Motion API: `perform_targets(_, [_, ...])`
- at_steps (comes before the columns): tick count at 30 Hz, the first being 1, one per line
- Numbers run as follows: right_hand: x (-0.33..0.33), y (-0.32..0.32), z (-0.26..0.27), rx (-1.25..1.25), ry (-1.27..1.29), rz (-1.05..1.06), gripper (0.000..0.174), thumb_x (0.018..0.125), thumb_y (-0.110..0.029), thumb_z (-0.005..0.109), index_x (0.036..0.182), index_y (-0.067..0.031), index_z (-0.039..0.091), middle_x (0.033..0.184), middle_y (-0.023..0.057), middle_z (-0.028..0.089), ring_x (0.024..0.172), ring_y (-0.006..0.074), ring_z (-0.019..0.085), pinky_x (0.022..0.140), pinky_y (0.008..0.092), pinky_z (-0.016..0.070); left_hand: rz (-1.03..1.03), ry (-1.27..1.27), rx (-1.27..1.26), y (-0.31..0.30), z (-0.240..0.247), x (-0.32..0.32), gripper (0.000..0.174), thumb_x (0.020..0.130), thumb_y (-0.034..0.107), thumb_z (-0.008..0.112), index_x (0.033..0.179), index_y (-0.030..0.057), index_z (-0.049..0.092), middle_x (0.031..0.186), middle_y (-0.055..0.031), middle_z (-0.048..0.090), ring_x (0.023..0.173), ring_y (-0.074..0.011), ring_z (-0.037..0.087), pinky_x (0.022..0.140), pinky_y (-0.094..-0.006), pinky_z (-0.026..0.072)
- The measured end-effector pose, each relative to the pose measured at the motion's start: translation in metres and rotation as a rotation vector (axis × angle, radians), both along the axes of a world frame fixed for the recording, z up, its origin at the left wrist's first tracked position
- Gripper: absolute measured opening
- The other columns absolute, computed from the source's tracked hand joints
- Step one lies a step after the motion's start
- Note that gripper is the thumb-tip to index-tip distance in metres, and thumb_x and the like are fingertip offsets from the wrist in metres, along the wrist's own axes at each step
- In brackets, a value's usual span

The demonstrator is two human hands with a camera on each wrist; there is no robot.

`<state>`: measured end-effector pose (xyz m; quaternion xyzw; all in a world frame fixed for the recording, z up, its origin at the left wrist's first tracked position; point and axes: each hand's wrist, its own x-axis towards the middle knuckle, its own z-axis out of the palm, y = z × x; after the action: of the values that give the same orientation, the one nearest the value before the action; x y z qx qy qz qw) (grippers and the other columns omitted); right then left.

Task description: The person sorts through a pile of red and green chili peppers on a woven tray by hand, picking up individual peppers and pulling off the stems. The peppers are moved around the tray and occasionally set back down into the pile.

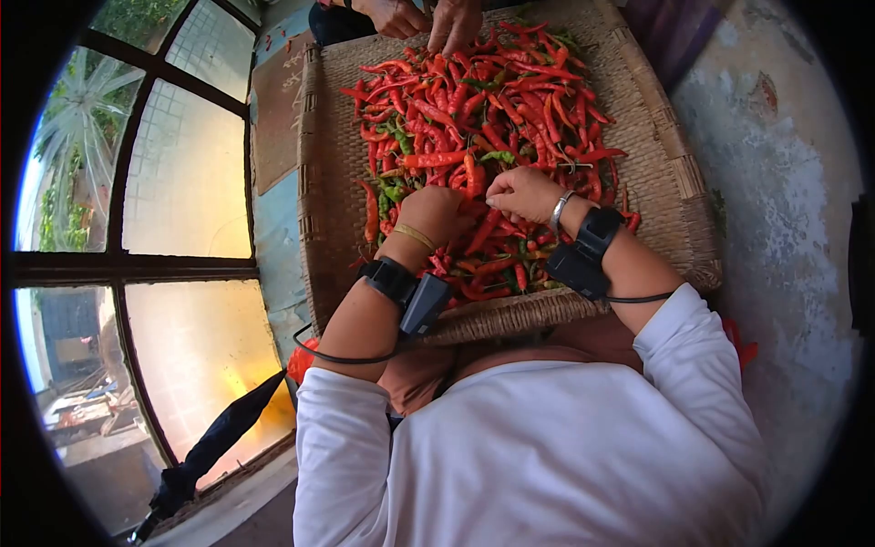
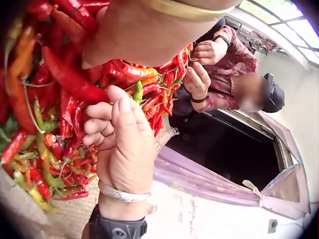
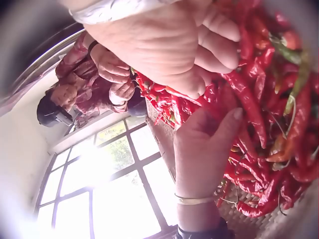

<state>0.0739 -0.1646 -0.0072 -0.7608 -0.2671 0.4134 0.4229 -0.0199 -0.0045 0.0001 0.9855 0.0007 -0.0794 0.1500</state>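
My left hand (image 1: 427,217), with a gold bangle, curls round a red chili pepper; its thumb presses on red skin (image 3: 224,102) in the right wrist view. The right hand (image 1: 529,196), wearing a silver bracelet, is just to its right over the heap. Its thumb and forefinger tips come together in the left wrist view, beside the tip of a red chili (image 2: 75,79), with the other fingers bent; I cannot tell whether they pinch anything. Beneath both hands spreads a pile of red chilies (image 1: 510,100) with some green ones (image 1: 398,137).
The pile lies in a large woven tray (image 1: 652,137) with a raised rim. Across it, another person's hands (image 1: 453,25) work at the far edge of the pile. A window (image 1: 187,173) and a folded dark umbrella (image 1: 214,442) are at left; a worn wall (image 1: 775,182) stands right.
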Motion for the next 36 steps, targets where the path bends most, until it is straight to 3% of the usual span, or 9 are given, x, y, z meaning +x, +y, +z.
perform_targets(5, [-0.001,-0.001,0.018,0.056,0.216,-0.038,0.023,0.080,-0.025,0.057,0.081,-0.0028,0.057,0.062,0.0012,0.055,0.050,0.0072,0.052,0.043,0.0211,0.0408,0.046,-0.021,-0.333,0.006,-0.002,0.002,0.024,0.071,0.026,0.066,0.075,0.0030,0.060,0.059,-0.0098,0.056,0.052,-0.0196,0.054,0.051,-0.0311,0.0432])
perform_targets(7, [0.000,0.000,0.012,0.105,0.171,-0.013,0.023,0.080,-0.026,0.057,0.081,-0.0029,0.057,0.062,0.0008,0.055,0.050,0.0064,0.051,0.042,0.0199,0.0399,0.014,-0.064,-0.540,0.003,-0.005,0.002,0.018,0.076,0.018,0.063,0.077,0.0005,0.060,0.055,-0.0042,0.052,0.050,-0.0089,0.048,0.047,-0.0256,0.0400])
perform_targets(10, [0.000,0.001,0.007,0.169,0.156,-0.025,0.024,0.080,-0.027,0.057,0.080,-0.0033,0.057,0.061,0.0001,0.054,0.049,0.0054,0.051,0.041,0.0186,0.0383,0.095,0.085,-0.665,-0.003,0.002,0.001,0.018,0.080,0.018,0.060,0.078,0.0007,0.061,0.053,-0.0010,0.050,0.050,-0.0045,0.045,0.044,-0.0242,0.0379])
perform_targets(20, [0.006,0.001,-0.003,0.314,0.403,-0.304,0.025,0.080,-0.032,0.057,0.079,-0.0064,0.056,0.062,-0.0006,0.054,0.047,0.0060,0.048,0.037,0.0187,0.0363,-0.019,0.143,-0.558,-0.002,0.010,0.000,0.024,0.080,0.020,0.059,0.067,0.0008,0.055,0.050,0.0000,0.048,0.047,-0.0059,0.045,0.044,-0.0238,0.0379])
perform_targets(28, [0.007,-0.002,0.006,0.267,0.393,-0.369,0.028,0.084,-0.033,0.050,0.084,-0.0049,0.055,0.063,-0.0001,0.054,0.049,0.0056,0.050,0.039,0.0185,0.0385,0.108,0.345,-0.763,0.007,0.016,0.000,0.022,0.085,0.020,0.052,0.077,0.0006,0.057,0.060,-0.0011,0.056,0.051,-0.0060,0.051,0.046,-0.0204,0.0402])
perform_targets(31, [0.010,-0.002,0.006,0.259,0.383,-0.387,0.027,0.086,-0.030,0.048,0.086,-0.0040,0.055,0.063,-0.0004,0.055,0.050,0.0042,0.050,0.039,0.0172,0.0398,0.180,0.333,-0.797,0.018,0.025,-0.002,0.025,0.084,0.022,0.052,0.072,0.0007,0.058,0.059,-0.0028,0.056,0.049,-0.0082,0.051,0.046,-0.0224,0.0408])
perform_targets(33, [0.012,-0.003,0.005,0.266,0.372,-0.417,0.027,0.087,-0.029,0.047,0.087,-0.0034,0.055,0.063,-0.0001,0.055,0.050,0.0042,0.050,0.039,0.0171,0.0399,0.178,0.325,-0.778,0.026,0.037,0.000,0.025,0.086,0.022,0.050,0.077,0.0009,0.059,0.062,-0.0018,0.057,0.050,-0.0069,0.051,0.045,-0.0204,0.0404])
perform_targets(35, [0.014,-0.005,0.003,0.296,0.362,-0.403,0.031,0.085,-0.034,0.048,0.086,-0.0038,0.056,0.064,0.0000,0.054,0.051,0.0065,0.050,0.042,0.0203,0.0395,0.278,0.196,-1.026,0.033,0.047,0.001,0.024,0.087,0.021,0.048,0.083,0.0009,0.060,0.063,-0.0001,0.057,0.052,-0.0060,0.051,0.046,-0.0189,0.0402])
perform_targets(36, [0.014,-0.005,0.004,0.301,0.363,-0.406,0.031,0.085,-0.034,0.048,0.086,-0.0038,0.056,0.064,0.0000,0.054,0.051,0.0065,0.050,0.042,0.0203,0.0395,0.305,0.174,-1.104,0.040,0.049,0.003,0.025,0.088,0.021,0.046,0.098,0.0006,0.055,0.077,-0.0032,0.060,0.059,-0.0062,0.054,0.049,-0.0190,0.0432])
